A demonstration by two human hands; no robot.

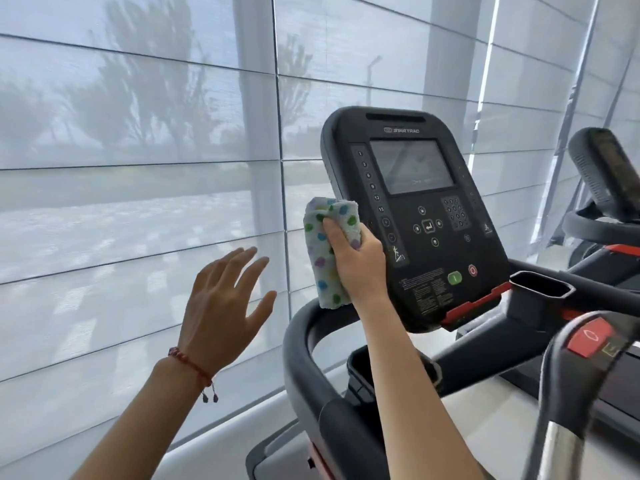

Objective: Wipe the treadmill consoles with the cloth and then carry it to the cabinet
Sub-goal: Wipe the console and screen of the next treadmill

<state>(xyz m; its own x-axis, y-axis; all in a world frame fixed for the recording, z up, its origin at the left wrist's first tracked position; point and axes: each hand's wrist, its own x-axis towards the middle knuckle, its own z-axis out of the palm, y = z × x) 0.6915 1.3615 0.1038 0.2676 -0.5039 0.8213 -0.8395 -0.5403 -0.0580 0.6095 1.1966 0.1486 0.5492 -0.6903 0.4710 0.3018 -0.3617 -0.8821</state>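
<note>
Presently the cloth (pixel 325 252), bunched and clenched in the right hand (pixel 356 258), is pressed to the left edge of the console (pixel 415 216); broader flat contact is advised, the left hand (pixel 221 306) being spread and idle.

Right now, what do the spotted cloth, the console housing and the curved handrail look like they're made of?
Cloth: soft fuzzy fabric, probably terry or microfiber, judging by its nap and folds. Console housing: matte black plastic, likely, with a glossier screen that reflects light. Handrail: dark grey with a smooth satin sheen, probably moulded plastic or rubber coating; hard to tell which.
</note>
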